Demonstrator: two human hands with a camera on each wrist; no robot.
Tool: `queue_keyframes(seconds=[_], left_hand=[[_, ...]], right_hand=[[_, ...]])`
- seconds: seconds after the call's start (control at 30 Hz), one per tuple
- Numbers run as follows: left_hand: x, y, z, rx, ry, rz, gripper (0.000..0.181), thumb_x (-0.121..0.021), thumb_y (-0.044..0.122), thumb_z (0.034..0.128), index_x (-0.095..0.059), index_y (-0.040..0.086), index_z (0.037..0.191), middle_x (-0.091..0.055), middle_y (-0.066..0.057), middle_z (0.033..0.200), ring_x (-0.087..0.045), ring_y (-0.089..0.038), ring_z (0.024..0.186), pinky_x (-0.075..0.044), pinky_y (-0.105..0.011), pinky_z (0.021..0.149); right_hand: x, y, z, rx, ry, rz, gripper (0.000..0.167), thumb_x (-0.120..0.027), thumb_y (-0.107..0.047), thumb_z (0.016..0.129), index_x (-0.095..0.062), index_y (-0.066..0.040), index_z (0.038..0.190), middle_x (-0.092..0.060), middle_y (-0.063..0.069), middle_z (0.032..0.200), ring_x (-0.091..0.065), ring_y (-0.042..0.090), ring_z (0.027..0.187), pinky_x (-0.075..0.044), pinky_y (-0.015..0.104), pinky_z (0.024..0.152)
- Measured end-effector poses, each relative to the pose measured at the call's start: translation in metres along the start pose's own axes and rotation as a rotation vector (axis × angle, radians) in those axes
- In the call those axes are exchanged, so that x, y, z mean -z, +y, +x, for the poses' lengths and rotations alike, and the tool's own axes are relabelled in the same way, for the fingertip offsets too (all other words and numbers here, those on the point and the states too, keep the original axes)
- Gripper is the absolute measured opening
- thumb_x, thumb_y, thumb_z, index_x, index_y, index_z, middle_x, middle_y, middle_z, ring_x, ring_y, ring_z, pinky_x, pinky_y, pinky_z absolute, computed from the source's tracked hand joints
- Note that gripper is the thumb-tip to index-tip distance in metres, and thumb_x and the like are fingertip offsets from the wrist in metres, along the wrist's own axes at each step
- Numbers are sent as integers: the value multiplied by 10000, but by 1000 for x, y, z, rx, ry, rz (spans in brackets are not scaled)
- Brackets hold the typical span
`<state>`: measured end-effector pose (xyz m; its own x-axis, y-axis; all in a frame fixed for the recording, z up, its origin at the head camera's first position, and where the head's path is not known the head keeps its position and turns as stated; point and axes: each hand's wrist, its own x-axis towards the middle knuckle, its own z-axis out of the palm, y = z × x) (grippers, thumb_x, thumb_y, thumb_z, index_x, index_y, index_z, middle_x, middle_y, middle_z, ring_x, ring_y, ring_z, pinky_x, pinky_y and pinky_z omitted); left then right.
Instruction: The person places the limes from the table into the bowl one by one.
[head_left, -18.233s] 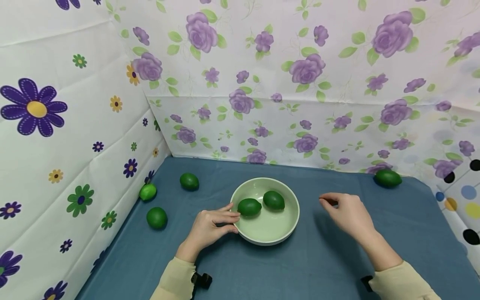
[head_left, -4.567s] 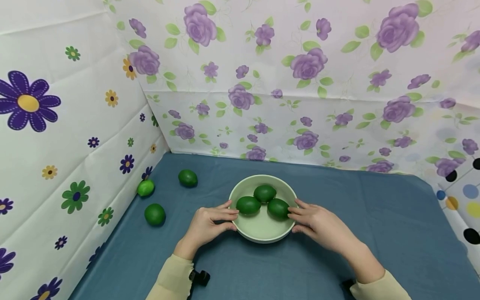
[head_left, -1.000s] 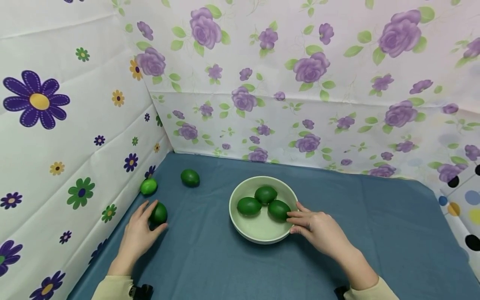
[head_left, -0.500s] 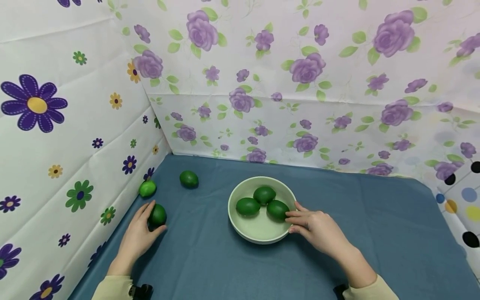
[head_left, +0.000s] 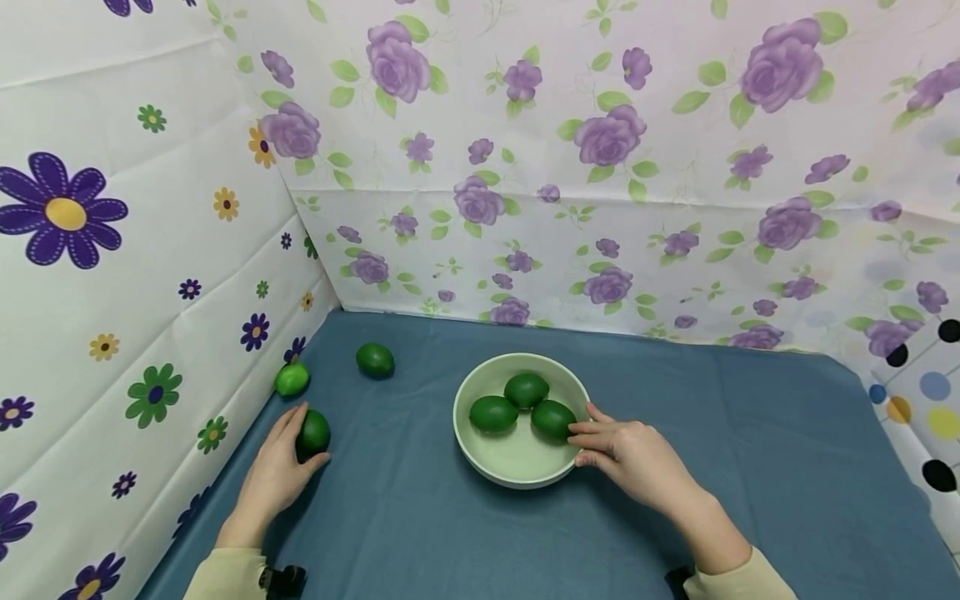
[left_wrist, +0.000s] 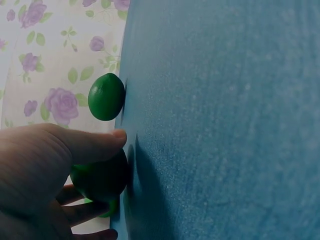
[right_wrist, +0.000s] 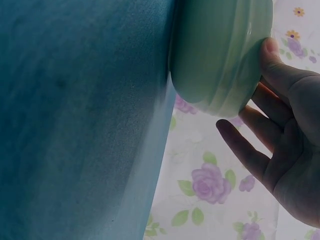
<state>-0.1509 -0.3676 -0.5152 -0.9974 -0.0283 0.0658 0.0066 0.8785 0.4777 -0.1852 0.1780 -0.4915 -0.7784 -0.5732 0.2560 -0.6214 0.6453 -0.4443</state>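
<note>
In the head view my left hand is at the left, its thumb and fingers round a dark green lime on the cloth. The left wrist view shows my thumb on one side of this lime and fingers on the other. My right hand touches the right rim of a pale green bowl with fairly straight fingers; the right wrist view shows the thumb against the bowl. Three dark green limes lie in the bowl, one close to my right fingertips.
A brighter green lime sits against the left flowered curtain. Farther back lies another dark green lime. Blue cloth covers the table, and a rose-patterned curtain closes the back.
Since the oldest frame, a lime from the far right has joined two others in the bowl. My left hand left the bowl for the lime at left; my right hand came to the rim.
</note>
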Motion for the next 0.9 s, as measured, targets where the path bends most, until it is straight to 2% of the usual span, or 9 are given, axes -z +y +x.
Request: queue_keyframes(seconds=[0.23,0.43,0.9], left_hand=[[-1,0,0,17,32,6,805,-780,110,991,-341,-39,1648,-336,-336,1630,-402,-578,1432,-403,-748,1093],[-1,2,1,32,51,0,795,-789,184,993,-369,-44,1629,-352,-345,1612,-427,-587,1405,-414,-754,1073],[-2,5,-1,46,71,-3,761,-799,177,986,-410,-35,1604,-395,-350,1575,-470,-584,1359,-437,-751,1033]], right_hand=[[1,1,0,-3,-1,8,388,-799,-394,939,-825,-182,1262,-721,-25,1375,-560,308,1422,-624,487,934],[1,1,1,0,1,9,382,-801,-386,939,-826,-179,1259,-723,-18,1373,-558,312,1424,-624,486,934],[-1,2,-1,9,7,7,367,-807,-370,939,-829,-183,1254,-726,-27,1367,-562,301,1421,-625,479,932]])
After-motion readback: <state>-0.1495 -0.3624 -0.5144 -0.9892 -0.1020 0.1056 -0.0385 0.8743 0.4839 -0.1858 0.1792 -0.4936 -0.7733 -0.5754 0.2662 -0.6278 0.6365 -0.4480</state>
